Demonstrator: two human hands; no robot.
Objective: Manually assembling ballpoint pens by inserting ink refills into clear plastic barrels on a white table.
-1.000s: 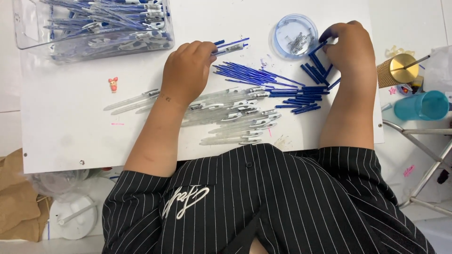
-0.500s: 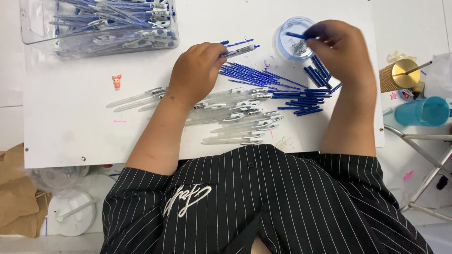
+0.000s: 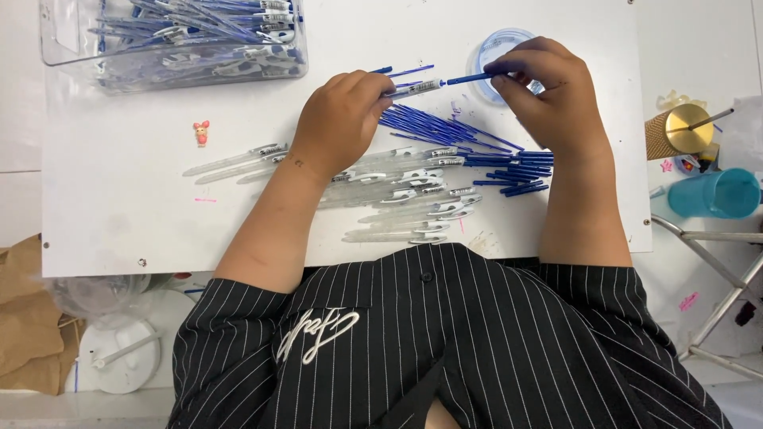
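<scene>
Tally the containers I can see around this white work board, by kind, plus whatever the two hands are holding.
Clear rectangular bin of pens: 1
Small round clear dish: 1
Teal cup: 1
Gold cup: 1
Pen barrel in the left hand: 1
Blue refill in the right hand: 1
Total: 6

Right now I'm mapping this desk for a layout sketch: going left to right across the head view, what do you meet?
Brown paper bag → small figurine → left hand → right hand → gold cup → teal cup.
</scene>
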